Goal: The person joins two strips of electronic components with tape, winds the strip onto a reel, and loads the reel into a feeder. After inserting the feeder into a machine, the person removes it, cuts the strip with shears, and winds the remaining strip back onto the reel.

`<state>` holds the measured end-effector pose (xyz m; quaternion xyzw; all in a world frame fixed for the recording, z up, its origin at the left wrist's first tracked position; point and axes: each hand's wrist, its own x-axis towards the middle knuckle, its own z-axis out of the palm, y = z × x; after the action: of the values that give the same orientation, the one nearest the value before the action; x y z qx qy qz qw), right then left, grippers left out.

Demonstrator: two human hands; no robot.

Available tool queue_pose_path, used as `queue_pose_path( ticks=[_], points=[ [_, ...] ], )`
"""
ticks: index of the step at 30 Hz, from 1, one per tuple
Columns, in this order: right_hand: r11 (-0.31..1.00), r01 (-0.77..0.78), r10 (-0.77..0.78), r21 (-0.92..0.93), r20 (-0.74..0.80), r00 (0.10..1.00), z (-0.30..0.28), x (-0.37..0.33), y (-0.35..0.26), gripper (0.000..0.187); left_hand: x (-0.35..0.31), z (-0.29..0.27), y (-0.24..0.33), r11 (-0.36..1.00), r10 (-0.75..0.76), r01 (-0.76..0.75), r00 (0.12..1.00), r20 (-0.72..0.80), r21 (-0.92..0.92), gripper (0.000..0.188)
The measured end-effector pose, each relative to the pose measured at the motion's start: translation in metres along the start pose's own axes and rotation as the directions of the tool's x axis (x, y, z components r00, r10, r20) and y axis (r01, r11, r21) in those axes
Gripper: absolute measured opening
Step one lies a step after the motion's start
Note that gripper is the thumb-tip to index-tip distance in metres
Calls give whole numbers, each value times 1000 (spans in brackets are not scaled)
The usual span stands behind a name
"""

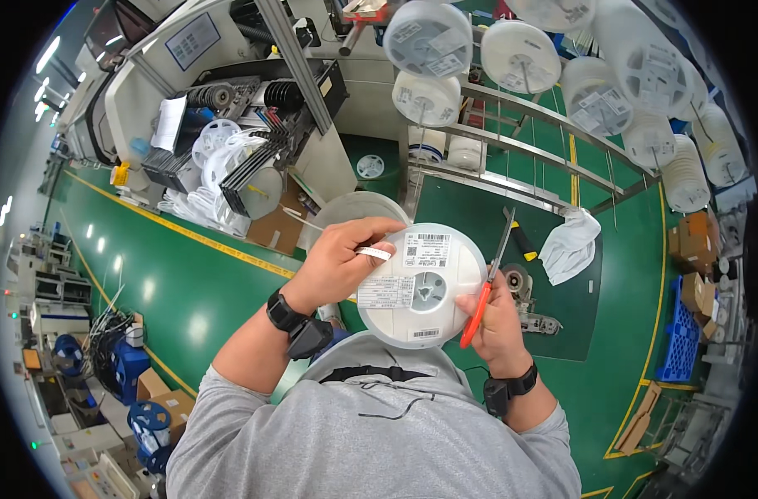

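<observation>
In front of my chest is a white component reel with paper labels on its face and a round hub opening. My left hand is closed at the reel's upper left edge, pinching a short end of white carrier tape. More tape trails off behind that hand. Closed around orange-handled scissors, my right hand also steadies the reel's right edge with its thumb. The scissor blades point up and away, beside the reel. Whether they are fully closed is hard to make out.
A rack with many white reels stands ahead and right. Below it, a dark green surface carries a white cloth or bag, a yellow-black tool and a metal feeder. A round bin sits behind my left hand.
</observation>
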<state>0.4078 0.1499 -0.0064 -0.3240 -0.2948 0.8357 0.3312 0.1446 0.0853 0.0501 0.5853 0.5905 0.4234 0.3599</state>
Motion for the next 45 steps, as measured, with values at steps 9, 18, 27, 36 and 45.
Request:
queue_pose_path(
  ticks=[9, 18, 27, 36, 45],
  points=[
    [996, 58, -67, -62, -143, 987, 151, 44, 116, 56, -25, -158, -106, 943, -9, 85, 973, 229, -322, 36],
    [991, 50, -73, -126, -178, 981, 241, 71, 148, 59, -41, -244, -146, 893, -23, 152, 956, 294, -424, 37],
    [889, 238, -294, -391, -92, 951, 234, 74, 140, 44, -60, -248, -134, 949, 201, -187, 979, 32, -252, 43],
    [502, 567, -529, -653, 286, 799, 201, 46, 90, 36, -71, -191, -98, 594, 794, -761, 607, -36, 262, 45],
    [314, 665, -436, -677, 520, 735, 184, 37, 77, 43, -66, -163, -72, 548, 793, -772, 602, 93, 322, 42]
  ],
)
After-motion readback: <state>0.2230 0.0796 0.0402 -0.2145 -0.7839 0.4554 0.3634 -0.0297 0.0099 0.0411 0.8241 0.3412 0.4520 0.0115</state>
